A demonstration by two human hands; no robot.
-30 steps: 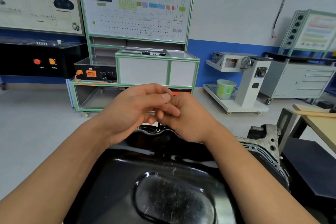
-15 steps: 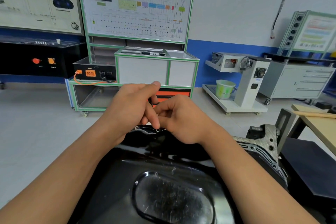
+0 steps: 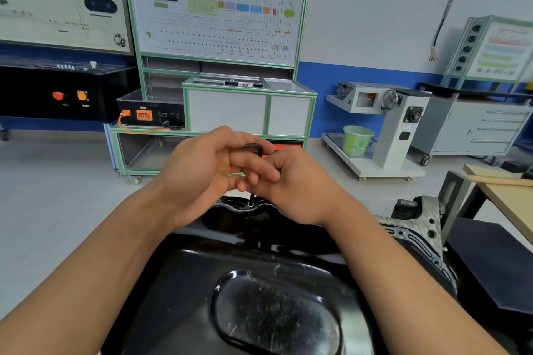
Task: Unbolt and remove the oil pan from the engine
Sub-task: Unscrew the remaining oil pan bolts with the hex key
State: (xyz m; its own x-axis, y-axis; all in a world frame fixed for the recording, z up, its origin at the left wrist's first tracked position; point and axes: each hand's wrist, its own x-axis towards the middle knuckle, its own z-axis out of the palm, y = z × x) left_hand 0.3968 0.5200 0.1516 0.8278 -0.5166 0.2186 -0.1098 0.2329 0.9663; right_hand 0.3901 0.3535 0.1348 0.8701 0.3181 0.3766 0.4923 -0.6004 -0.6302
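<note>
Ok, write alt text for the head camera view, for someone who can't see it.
A person's left hand and right hand together grip a black L-shaped key, its tip set on a bolt at the far rim of a glossy black oil pan. Behind them, a wiring training board stands against a blue-and-white wall.

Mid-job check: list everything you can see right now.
oil pan: one, glossy black, bottom centre
hex key: one, black, between the hands, tip down at the pan's far rim
engine flange: one, grey, right of pan
training board: one, green-framed, behind
bucket: one, green, on stand base
stand: one, grey, right
drawer cabinet: one, grey, far right
left hand: holds hex key
right hand: holds hex key
</note>
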